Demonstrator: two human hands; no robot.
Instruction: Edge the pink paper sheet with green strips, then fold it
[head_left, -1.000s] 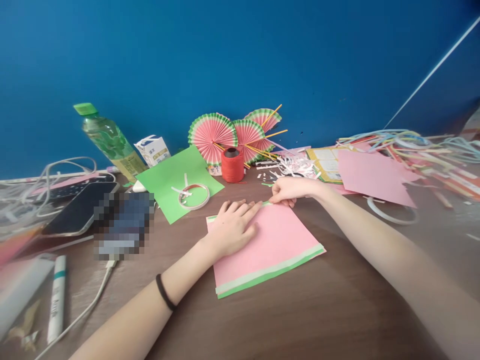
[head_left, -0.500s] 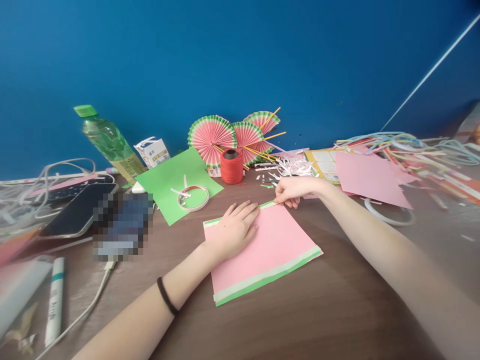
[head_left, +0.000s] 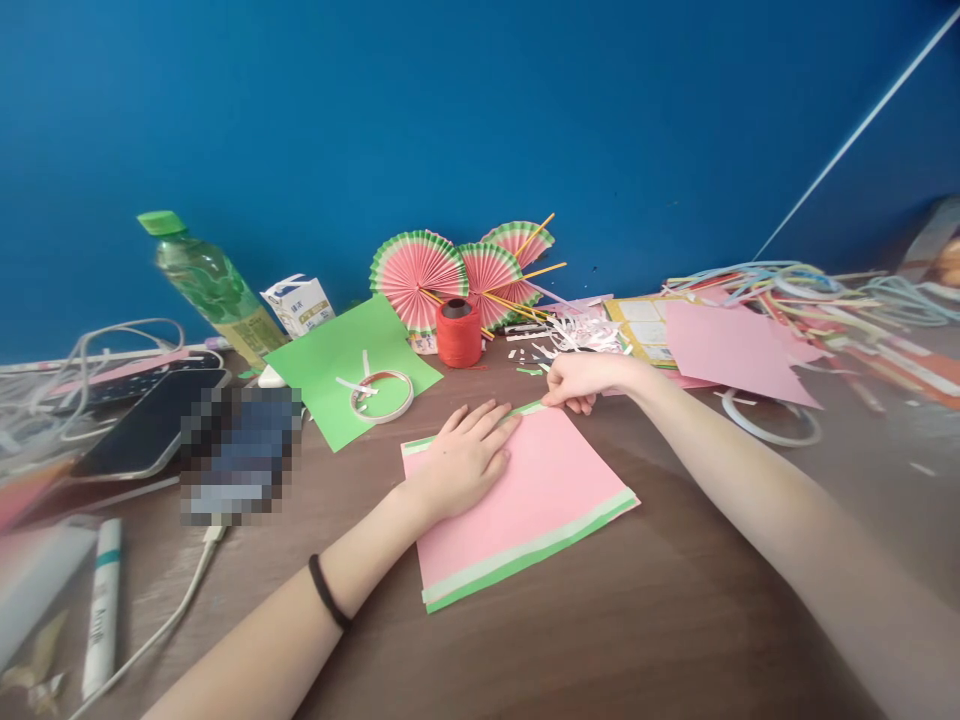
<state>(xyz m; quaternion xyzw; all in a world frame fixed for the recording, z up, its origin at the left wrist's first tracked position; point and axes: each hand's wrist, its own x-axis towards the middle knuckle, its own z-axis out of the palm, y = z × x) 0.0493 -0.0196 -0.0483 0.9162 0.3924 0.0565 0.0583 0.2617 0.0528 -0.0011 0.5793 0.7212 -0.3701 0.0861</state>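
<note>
A pink sheet of paper point(head_left: 525, 490) lies on the table in front of me, with white and green strips along its near and far edges. My left hand point(head_left: 461, 460) rests flat on its left part, fingers spread toward the far edge. At the far right corner, my right hand point(head_left: 574, 382) is closed, with thumb and forefinger pinched on the sheet's edge. The curled fingers partly hide that corner. Left of the sheet, a roll of double-sided tape point(head_left: 382, 397) lies on a green sheet of paper point(head_left: 330, 350).
Red thread spool point(head_left: 458, 338) and pink-green pleated paper fans point(head_left: 418, 280) stand by the blue wall. White paper scraps point(head_left: 589, 335) and pink sheets point(head_left: 731, 350) lie back right. On the left are a bottle point(head_left: 217, 290), a phone point(head_left: 154, 425) and a marker point(head_left: 103, 610).
The view has shifted slightly. My left fingertips have slid a little to the right along the sheet's far edge. My right hand stays pinched at the corner.
</note>
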